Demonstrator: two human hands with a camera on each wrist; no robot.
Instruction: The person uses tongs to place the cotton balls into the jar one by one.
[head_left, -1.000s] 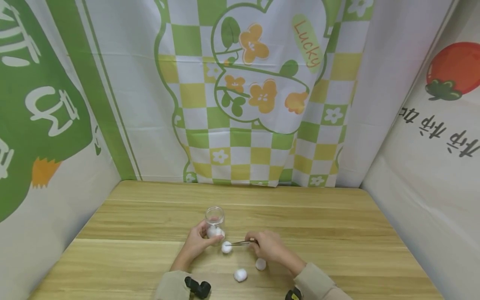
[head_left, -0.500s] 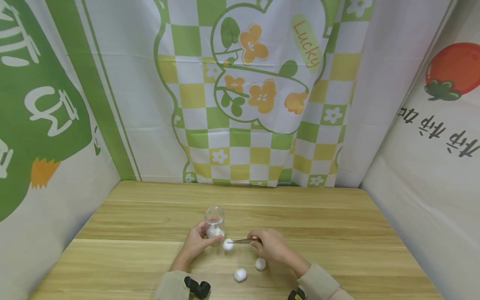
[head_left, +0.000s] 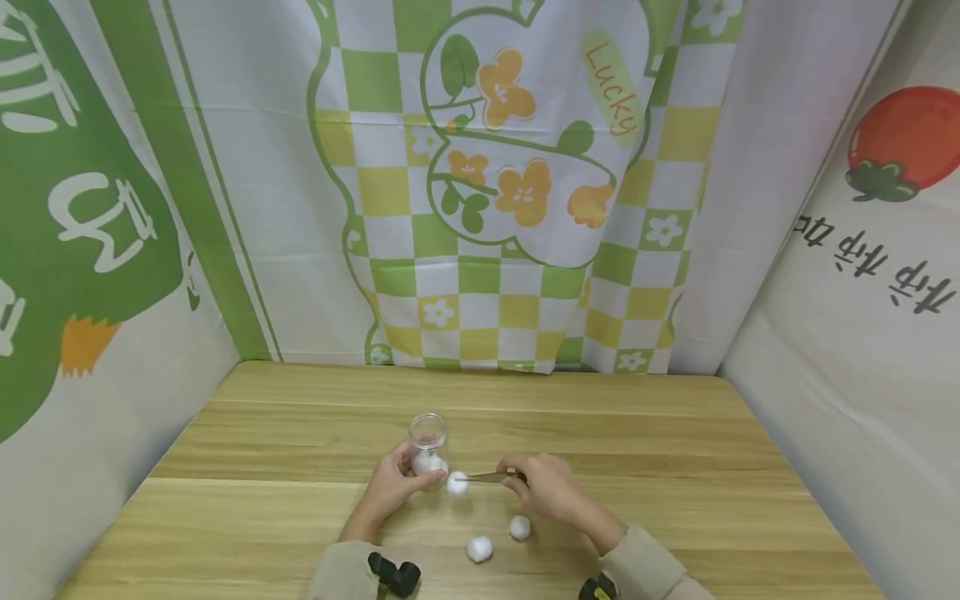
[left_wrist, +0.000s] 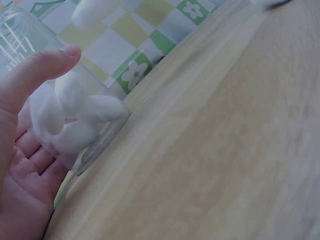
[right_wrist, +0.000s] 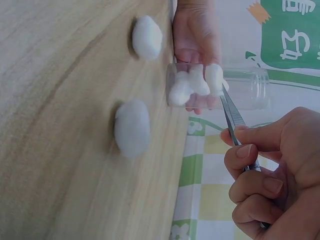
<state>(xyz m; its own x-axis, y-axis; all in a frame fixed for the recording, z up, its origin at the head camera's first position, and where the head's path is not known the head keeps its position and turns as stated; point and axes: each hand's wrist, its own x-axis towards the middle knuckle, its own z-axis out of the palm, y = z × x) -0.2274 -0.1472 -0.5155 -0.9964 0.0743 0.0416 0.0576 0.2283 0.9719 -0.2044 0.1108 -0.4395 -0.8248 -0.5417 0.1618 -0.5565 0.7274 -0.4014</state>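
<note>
My left hand (head_left: 393, 487) grips a clear jar (head_left: 429, 432) that stands upright on the table without a lid. Several white cotton balls (left_wrist: 75, 115) lie in its lower part, seen through the wall. My right hand (head_left: 551, 492) pinches metal tweezers (right_wrist: 232, 112), their tips pointing left toward the jar. Between the tips is one cotton ball (head_left: 457, 482), raised off the table beside the jar's right side and below its rim. In the right wrist view this held cotton ball (right_wrist: 214, 79) overlaps the jar.
Two loose cotton balls, a nearer one (head_left: 479, 549) and a farther one (head_left: 520, 527), lie on the wooden table (head_left: 600, 433) below my right hand. A checked curtain (head_left: 517, 308) hangs along the table's back edge, with printed cloth at both sides.
My right hand has risen slightly and moved a little away from me, lifting the cotton ball in the tweezers. The left hand and jar stay in place.
</note>
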